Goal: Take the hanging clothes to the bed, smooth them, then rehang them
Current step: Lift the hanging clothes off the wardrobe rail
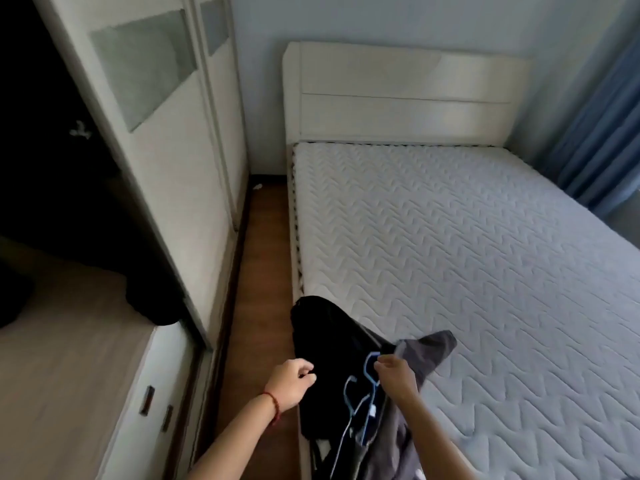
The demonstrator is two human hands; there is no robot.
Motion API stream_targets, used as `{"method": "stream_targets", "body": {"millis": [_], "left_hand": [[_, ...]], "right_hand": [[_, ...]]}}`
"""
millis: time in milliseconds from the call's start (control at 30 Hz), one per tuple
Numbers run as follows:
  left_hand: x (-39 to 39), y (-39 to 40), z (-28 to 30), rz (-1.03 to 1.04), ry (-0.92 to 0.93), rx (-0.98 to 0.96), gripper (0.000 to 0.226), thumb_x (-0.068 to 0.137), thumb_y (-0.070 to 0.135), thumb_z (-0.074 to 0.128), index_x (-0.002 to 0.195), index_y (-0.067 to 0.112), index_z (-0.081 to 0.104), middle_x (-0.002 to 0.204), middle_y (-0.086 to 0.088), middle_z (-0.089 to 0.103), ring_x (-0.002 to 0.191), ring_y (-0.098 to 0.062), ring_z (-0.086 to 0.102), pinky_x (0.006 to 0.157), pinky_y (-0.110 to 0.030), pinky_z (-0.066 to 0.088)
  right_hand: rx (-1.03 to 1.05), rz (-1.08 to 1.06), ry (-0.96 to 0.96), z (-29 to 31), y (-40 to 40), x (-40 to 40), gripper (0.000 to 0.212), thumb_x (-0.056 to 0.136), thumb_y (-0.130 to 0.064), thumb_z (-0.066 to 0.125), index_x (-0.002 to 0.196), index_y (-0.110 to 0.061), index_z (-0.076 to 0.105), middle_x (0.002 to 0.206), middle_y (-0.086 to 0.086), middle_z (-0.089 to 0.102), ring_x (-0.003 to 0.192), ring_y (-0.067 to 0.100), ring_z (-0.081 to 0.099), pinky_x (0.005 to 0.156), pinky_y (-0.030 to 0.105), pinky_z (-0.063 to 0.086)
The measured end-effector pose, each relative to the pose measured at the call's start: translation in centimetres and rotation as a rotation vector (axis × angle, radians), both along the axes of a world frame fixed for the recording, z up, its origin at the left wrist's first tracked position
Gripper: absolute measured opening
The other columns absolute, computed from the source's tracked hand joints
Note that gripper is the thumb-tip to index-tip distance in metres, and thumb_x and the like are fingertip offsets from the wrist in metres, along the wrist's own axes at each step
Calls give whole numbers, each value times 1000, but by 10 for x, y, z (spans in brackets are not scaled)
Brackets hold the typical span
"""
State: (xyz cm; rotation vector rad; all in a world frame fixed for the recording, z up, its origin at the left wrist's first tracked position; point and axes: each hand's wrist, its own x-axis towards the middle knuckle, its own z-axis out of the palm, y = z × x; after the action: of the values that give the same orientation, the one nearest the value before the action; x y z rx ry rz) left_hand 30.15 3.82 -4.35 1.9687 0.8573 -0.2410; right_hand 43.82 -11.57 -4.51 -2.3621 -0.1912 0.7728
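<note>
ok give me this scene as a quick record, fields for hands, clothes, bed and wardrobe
left hand: fingers curled, at edge of black garment, grip unclear
right hand: pinches blue hanger
clothes: black garment and grey garment piled on near corner of bed, hangers still in them
bed: bare quilted mattress, white headboard
wardrobe: sliding door open, interior dark

No legible text, label, brand, number or sign on any surface in view.
</note>
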Motion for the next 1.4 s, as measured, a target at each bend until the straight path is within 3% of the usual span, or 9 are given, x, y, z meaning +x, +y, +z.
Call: {"method": "stream_targets", "body": {"millis": [167, 267, 300, 333, 400, 600, 900, 1200, 1400], "left_hand": [[-103, 73, 13, 226, 140, 161, 28, 90, 23, 52, 115, 12, 59, 123, -7, 61, 118, -19, 55, 94, -21, 40], [-156, 116, 31, 332, 176, 288, 13, 88, 23, 52, 92, 15, 61, 114, -14, 65, 110, -26, 58, 89, -27, 43], [-171, 128, 39, 376, 180, 322, 14, 88, 22, 52, 93, 14, 61, 114, -16, 64, 109, -27, 58, 90, -29, 44], [-185, 141, 48, 428, 172, 354, 21, 88, 22, 52, 99, 7, 62, 116, -17, 63, 109, -28, 58, 91, -31, 45], [-205, 163, 72, 520, 131, 419, 32, 88, 21, 53, 112, 1, 61, 120, -18, 62, 112, -28, 57, 95, -32, 45], [-223, 230, 153, 753, -92, 603, 41, 90, 24, 54, 127, 8, 51, 133, -11, 53, 125, -24, 49, 104, -31, 36], [-196, 336, 303, 847, -350, 990, 43, 91, 28, 51, 131, 12, 47, 137, -7, 48, 129, -22, 43, 107, -32, 34], [-172, 432, 433, 856, -406, 1206, 44, 91, 29, 50, 131, 10, 46, 137, -10, 46, 130, -24, 41, 106, -31, 32], [-174, 493, 494, 956, -468, 1257, 44, 91, 31, 49, 127, 5, 51, 133, -14, 52, 124, -26, 48, 106, -34, 36]], "right_hand": [[-56, 423, 31, 4, 91, -40, 34, 92, -23, 48, 117, -3, 60, 115, 12, 65, 109, 25, 58, 89, 28, 44], [-68, 686, -7, 15, 146, -67, 18, 92, -26, 47, 84, -19, 62, 91, -2, 62, 109, 28, 57, 89, 32, 44], [-69, 760, -30, 21, 162, -76, 15, 93, -28, 47, 88, -24, 61, 95, -6, 61, 114, 28, 55, 89, 30, 43], [-56, 808, -52, 30, 179, -83, 20, 94, -29, 47, 105, -22, 62, 109, -3, 62, 120, 27, 52, 91, 28, 41], [9, 844, -126, 51, 211, -95, 36, 94, -27, 48, 125, -13, 55, 129, 5, 58, 123, 26, 51, 95, 26, 40], [343, 887, -310, 149, 320, -110, 39, 93, -27, 49, 130, -15, 50, 130, 6, 57, 118, 22, 53, 99, 30, 40], [830, 965, -545, 327, 473, -106, 42, 95, -27, 47, 135, -15, 45, 134, 5, 53, 122, 23, 50, 98, 29, 39], [1085, 1036, -816, 449, 597, -112, 42, 96, -25, 45, 136, -13, 43, 137, 8, 48, 117, 26, 53, 93, 34, 45], [1057, 1030, -852, 498, 662, -119, 43, 95, -21, 45, 136, -10, 42, 136, 12, 49, 119, 30, 50, 91, 37, 45]]}}
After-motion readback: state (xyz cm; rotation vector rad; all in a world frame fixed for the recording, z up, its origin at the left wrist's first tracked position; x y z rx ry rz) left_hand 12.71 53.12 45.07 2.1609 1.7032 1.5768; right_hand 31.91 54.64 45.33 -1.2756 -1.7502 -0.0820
